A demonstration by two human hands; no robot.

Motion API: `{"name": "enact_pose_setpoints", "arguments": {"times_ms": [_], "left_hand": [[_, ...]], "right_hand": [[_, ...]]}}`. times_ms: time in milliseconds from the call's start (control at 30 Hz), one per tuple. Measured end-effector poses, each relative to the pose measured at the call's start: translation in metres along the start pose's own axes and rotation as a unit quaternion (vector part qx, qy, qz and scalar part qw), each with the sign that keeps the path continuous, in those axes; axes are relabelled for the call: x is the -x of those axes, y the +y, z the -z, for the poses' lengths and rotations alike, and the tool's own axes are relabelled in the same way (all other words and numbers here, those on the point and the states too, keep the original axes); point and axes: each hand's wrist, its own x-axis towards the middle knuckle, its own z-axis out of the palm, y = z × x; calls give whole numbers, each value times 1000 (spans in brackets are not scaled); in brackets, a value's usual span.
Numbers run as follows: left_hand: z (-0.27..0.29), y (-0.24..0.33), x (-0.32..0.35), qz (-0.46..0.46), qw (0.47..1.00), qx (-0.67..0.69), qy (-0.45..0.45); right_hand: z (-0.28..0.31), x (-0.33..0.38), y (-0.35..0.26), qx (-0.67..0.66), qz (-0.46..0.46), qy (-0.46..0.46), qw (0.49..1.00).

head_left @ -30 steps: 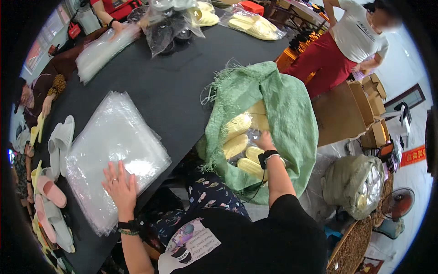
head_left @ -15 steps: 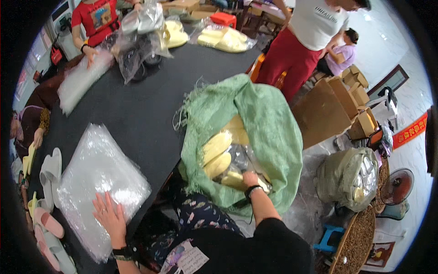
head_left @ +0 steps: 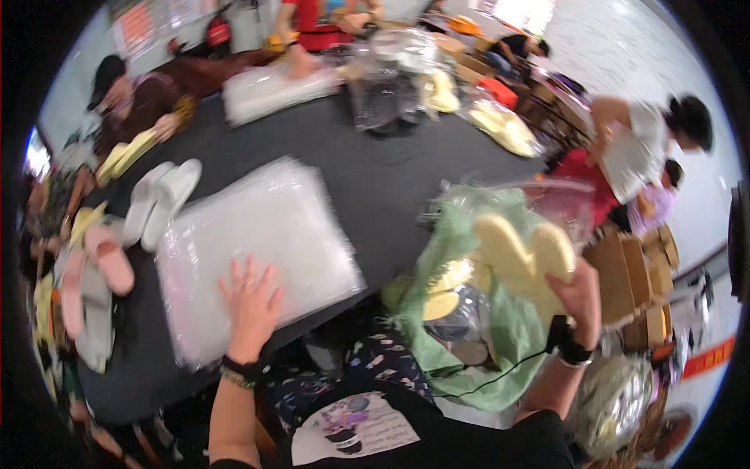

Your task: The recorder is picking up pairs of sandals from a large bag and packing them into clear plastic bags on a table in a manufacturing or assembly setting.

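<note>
My left hand lies flat with fingers spread on a stack of clear plastic bags on the black table. My right hand grips a pair of pale yellow slippers, raised over a green woven sack. Motion smears the slippers. Clear plastic film shows just behind them; whether it wraps them, I cannot tell. Inside the open sack are more yellow slippers and dark grey items under plastic.
White slippers, pink slippers and grey ones line the table's left side. Bagged footwear sits at the far edge, where a person in red handles plastic bags. Cardboard boxes and a filled sack stand at right.
My right hand has come up out of the green sack with the yellow slippers. My left hand stays on the plastic bags. The view has swung, shifting the scene.
</note>
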Motion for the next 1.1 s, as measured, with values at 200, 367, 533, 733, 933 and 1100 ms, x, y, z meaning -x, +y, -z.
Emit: {"name": "enact_pose_setpoints", "arguments": {"times_ms": [200, 367, 533, 733, 933, 1100], "left_hand": [[44, -6, 11, 25, 995, 88, 38], [67, -46, 36, 89, 950, 287, 86], [94, -94, 61, 241, 743, 597, 184], [96, -142, 92, 341, 780, 489, 190], [90, -128, 80, 334, 828, 443, 74], [91, -114, 60, 370, 833, 411, 5]], "right_hand": [[-42, -55, -157, 204, 357, 164, 897], [-142, -53, -276, 30, 492, 166, 854], [-272, 18, -278, 132, 554, -16, 822], [-328, 53, -229, 63, 571, -266, 774], [-297, -24, -227, -43, 352, -174, 919], [-298, -55, -184, 100, 298, -193, 930]]}}
